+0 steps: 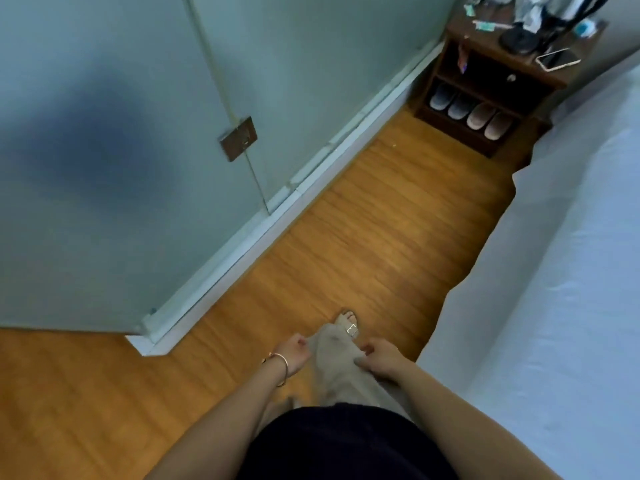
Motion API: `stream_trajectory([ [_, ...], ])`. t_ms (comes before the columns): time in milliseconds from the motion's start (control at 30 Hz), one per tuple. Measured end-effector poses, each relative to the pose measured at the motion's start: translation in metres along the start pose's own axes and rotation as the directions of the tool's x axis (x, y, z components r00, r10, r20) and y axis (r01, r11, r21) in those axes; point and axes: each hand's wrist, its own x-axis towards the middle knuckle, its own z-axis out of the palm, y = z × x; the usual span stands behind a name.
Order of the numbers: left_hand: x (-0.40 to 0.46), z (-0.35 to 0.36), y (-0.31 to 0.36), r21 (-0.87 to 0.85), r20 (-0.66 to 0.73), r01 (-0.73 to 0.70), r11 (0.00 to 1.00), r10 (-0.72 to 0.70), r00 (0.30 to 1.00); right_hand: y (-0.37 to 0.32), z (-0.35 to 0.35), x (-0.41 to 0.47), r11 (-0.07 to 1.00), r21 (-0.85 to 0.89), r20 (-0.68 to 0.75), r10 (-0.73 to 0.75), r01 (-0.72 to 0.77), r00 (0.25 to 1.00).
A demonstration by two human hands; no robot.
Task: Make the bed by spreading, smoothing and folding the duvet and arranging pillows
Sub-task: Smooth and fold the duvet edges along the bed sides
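Wooden floor, bed and bedside stand.

The honey-coloured wooden plank floor [363, 216] runs as a strip between the pale wall's white skirting board [277, 216] and the bed covered in pale blue-white wrinkled cloth [554, 271], which lies just to the right of the right grip [379, 356]. A sandalled foot [348, 322] stands on the planks just ahead of both grips, between the left grip [294, 353] and the right one. Far ahead of the grips, in the corner, a dark brown wooden bedside stand [491, 64] stands on the floor; its top carries a white-edged phone [557, 59] among blurred clutter, and its bottom shelf holds two pairs of slippers [471, 110].
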Motion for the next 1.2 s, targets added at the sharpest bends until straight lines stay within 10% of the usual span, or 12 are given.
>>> stream_trajectory([
  [400,0.135,-0.073,0.334,0.330,0.113,-0.239,0.913,0.214,0.970,0.002,-0.268,0.093,0.865,0.494,-0.249,0.238,-0.089,0.939],
  [633,0.242,-0.108,0.538,0.762,0.315,-0.399,0.510,0.247,0.917,0.015,-0.405,0.145,0.767,0.608,-0.186,0.388,-0.204,0.903],
  [967,0.293,-0.050,0.790,0.725,0.525,-0.595,0.346,0.281,0.803,0.008,-0.569,0.164,0.413,0.905,-0.185,0.600,-0.103,0.778],
  [1200,0.337,0.023,0.905,0.689,0.614,-0.667,0.285,0.261,0.745,0.096,-0.667,0.206,0.384,0.902,-0.115,0.655,-0.198,0.747],
])
